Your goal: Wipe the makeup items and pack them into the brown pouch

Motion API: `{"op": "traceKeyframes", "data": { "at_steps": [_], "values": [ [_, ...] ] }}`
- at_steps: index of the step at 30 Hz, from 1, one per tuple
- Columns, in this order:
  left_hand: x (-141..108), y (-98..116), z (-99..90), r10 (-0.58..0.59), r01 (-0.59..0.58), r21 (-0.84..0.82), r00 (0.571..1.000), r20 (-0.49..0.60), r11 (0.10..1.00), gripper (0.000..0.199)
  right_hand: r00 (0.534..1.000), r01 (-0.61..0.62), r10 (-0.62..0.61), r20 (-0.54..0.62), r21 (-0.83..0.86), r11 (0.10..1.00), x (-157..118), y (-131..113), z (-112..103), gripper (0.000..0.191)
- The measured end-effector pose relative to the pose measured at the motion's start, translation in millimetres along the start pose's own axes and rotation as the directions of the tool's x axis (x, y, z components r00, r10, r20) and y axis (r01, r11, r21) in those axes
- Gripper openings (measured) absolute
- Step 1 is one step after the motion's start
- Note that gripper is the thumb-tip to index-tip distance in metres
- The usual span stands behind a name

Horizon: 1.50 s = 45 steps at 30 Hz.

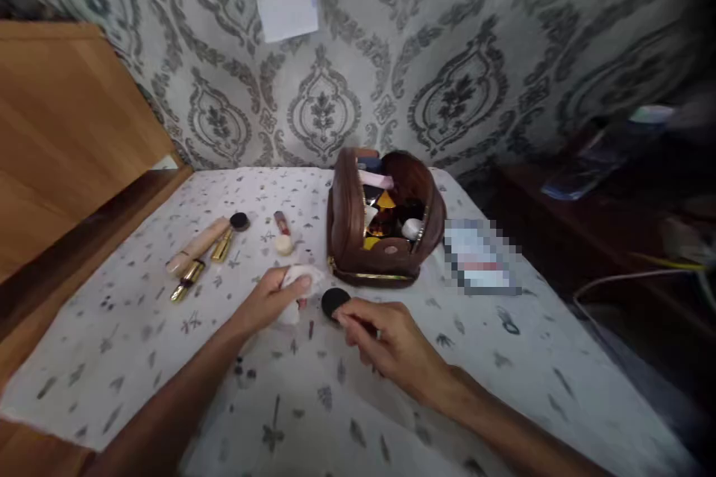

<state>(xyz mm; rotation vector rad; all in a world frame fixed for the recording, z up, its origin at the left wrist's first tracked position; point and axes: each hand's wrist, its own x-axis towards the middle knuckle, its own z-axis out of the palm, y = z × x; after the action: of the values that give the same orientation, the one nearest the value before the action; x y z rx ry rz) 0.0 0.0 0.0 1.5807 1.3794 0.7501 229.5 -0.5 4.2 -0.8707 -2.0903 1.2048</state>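
My left hand is closed around a crumpled white tissue, held just above the patterned cloth. My right hand pinches a small round black item by its edge; its exact kind does not show. Right behind both hands stands an unzipped brown makeup bag, with a pink tube and other cosmetics inside. To the left of the bag lie a lip gloss tube and a small round cream-coloured item.
Farther left on the white patterned cloth lie a beige tube, gold lipsticks and a black cap. A blurred-out flat object and a dark hair tie lie right. A wooden panel stands left.
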Motion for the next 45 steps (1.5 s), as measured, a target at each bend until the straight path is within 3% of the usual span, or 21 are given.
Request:
{"op": "traceKeyframes", "data": {
  "at_steps": [3, 6, 9, 12, 18, 19, 21, 23, 25, 27, 29, 33, 38, 42, 45],
  "values": [
    [5.7, -14.5, -26.8, 0.060, 0.011, 0.308, 0.974, -0.218, 0.951, 0.042, 1.000, -0.004, 0.003, 0.009, 0.017, 1.000, -3.3, -0.8, 16.2, 0.029],
    [3.4, -28.0, -60.5, 0.104, 0.240, 0.642, 0.887, -0.449, 0.728, 0.032, 0.999, -0.041, 0.040, 0.019, 0.084, 0.996, -5.4, -2.4, 30.5, 0.029],
    [-2.0, -39.2, -88.4, 0.093, 0.487, 0.734, 0.801, -0.591, 0.473, 0.036, 0.996, -0.086, 0.083, 0.026, 0.152, 0.985, -4.1, -4.1, 43.4, 0.030],
    [-3.7, -46.9, -100.5, 0.034, 0.559, 0.741, 0.789, -0.613, 0.373, 0.046, 0.993, -0.116, 0.112, 0.029, 0.217, 0.969, 1.4, -4.7, 56.5, 0.030],
    [-8.5, -50.8, -100.7, 0.020, 0.484, 0.768, 0.841, -0.540, 0.419, 0.038, 0.988, -0.157, 0.147, 0.058, 0.373, 0.914, 13.7, -5.3, 78.7, 0.027],
    [-12.2, -49.0, -98.2, 0.025, 0.451, 0.759, 0.853, -0.522, 0.469, 0.036, 0.986, -0.164, 0.152, 0.062, 0.393, 0.905, 15.3, -5.6, 81.8, 0.027],
    [-22.3, -42.2, -87.6, 0.036, 0.320, 0.657, 0.883, -0.468, 0.683, 0.033, 0.984, -0.175, 0.169, 0.053, 0.441, 0.880, 18.7, -5.8, 88.3, 0.028],
    [-35.2, -31.4, -69.2, 0.051, 0.118, 0.389, 0.917, -0.396, 0.913, 0.034, 0.981, -0.171, 0.191, 0.015, 0.521, 0.836, 22.3, -5.4, 95.5, 0.035],
    [-48.6, -19.3, -45.9, 0.064, -0.015, 0.154, 0.944, -0.323, 0.988, 0.035, 0.980, -0.139, 0.200, -0.026, 0.630, 0.764, 25.3, -4.8, 103.1, 0.049],
    [-59.6, -10.1, -23.5, 0.117, -0.087, 0.112, 0.948, -0.295, 0.990, 0.031, 0.982, -0.091, 0.181, -0.046, 0.728, 0.680, 26.3, -4.8, 110.0, 0.053],
    [-66.3, -6.4, -6.8, 0.209, -0.135, 0.232, 0.919, -0.334, 0.963, 0.023, 0.986, -0.057, 0.160, -0.051, 0.793, 0.607, 24.6, -5.7, 115.1, 0.047],
    [-68.8, -9.5, 5.0, 0.357, -0.161, 0.466, 0.858, -0.369, 0.870, 0.020, 0.986, -0.028, 0.152, -0.068, 0.831, 0.555, 17.1, -10.4, 118.0, 0.039],
    [-62.2, 0.9, -4.4, 0.412, -0.262, 0.435, 0.861, -0.298, 0.862, 0.040, 0.992, -0.005, 0.100, -0.078, 0.761, 0.649, 12.8, -12.9, 112.9, 0.046],
    [-51.0, 15.4, -19.2, 0.363, -0.236, 0.478, 0.911, -0.194, 0.846, 0.027, 0.999, -0.025, 0.050, -0.018, 0.677, 0.736, 13.4, -4.9, 109.3, 0.048],
    [-43.1, 19.7, -32.8, 0.278, -0.203, 0.445, 0.955, -0.108, 0.872, 0.035, 1.000, 0.011, 0.001, -0.022, 0.535, 0.845, 12.9, 0.5, 106.9, 0.046]
  ]
}}
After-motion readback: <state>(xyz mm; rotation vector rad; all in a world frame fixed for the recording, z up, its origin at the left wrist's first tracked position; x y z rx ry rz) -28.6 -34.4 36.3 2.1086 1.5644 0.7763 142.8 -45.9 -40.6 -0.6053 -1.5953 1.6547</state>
